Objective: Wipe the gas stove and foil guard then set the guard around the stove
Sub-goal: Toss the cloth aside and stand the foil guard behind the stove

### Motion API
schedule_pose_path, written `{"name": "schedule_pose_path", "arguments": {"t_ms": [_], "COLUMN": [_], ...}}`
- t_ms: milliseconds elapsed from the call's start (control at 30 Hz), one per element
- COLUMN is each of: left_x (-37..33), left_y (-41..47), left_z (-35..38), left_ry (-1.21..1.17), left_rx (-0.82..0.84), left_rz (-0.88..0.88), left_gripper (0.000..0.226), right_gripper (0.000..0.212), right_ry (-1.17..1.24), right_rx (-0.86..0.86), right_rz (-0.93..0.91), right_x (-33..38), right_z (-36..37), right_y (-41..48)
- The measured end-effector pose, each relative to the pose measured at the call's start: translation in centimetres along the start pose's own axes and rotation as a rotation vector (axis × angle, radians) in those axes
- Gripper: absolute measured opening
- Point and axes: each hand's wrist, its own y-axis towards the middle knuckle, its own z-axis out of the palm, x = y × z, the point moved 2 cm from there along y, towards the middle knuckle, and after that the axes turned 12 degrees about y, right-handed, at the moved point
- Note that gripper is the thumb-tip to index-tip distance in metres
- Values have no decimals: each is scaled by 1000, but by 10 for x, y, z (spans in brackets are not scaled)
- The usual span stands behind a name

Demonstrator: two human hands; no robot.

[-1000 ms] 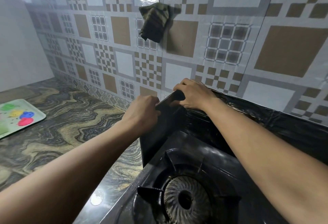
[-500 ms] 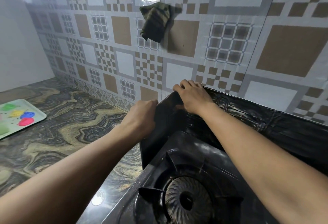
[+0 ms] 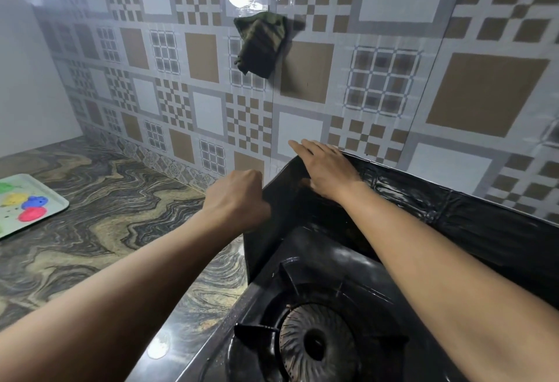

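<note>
The black gas stove (image 3: pixel 338 263) fills the lower right, its burner (image 3: pixel 317 344) near the bottom edge. A dark, crinkled foil guard (image 3: pixel 453 212) stands upright behind the stove along the tiled wall and folds round the stove's left side as a panel (image 3: pixel 272 230). My left hand (image 3: pixel 239 200) is curled and grips the top edge of that left panel. My right hand (image 3: pixel 325 168) lies with straight fingers over the guard's back left corner, pressing its top edge. A dark green cloth (image 3: pixel 261 44) hangs on the wall above.
The marbled countertop (image 3: pixel 121 215) stretches to the left of the stove. A pale tray (image 3: pixel 45 218) with coloured shapes sits at the far left edge. The patterned tile wall (image 3: pixel 378 79) runs close behind the guard.
The guard's corner has been raised and straightened against the wall. My right hand opened from a curled grip and slid up over the corner's top edge. My left hand kept its grip.
</note>
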Motion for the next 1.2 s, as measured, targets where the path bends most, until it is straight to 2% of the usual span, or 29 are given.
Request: {"name": "schedule_pose_path", "arguments": {"t_ms": [167,267,433,600,767,833,1033,1100,1200], "left_x": [-19,-32,-46,-54,-65,-69,-75,-78,-89], "left_y": [10,22,52,82,100,103,118,121,120], "left_z": [-9,-13,-18,-19,-13,-9,3,4,5], "left_ry": [-86,-120,-89,-16,44,58,85,153,248], "left_rx": [61,88,65,20,5,1,-15,-49,-217], "left_rz": [23,70,164,267,329,348,477,517,644], "left_gripper": [43,33,55,49,16,9,30,34,34], "right_gripper": [80,75,58,41,48,47,37,42,59], "right_ry": [60,47,-78,-210,-231,-240,-166,-191,-257], "right_rx": [-49,-62,-133,-156,-135,-140,-210,-218,-242], "right_rz": [81,156,269,366,417,422,481,470,451], "right_x": [-10,-19,-27,-35,-41,-42,-49,-49,-53], "right_z": [-11,-17,-29,-34,-33,-32,-29,-30,-28], "right_y": [-17,-29,-48,-63,-71,-72,-70,-68,-67]}}
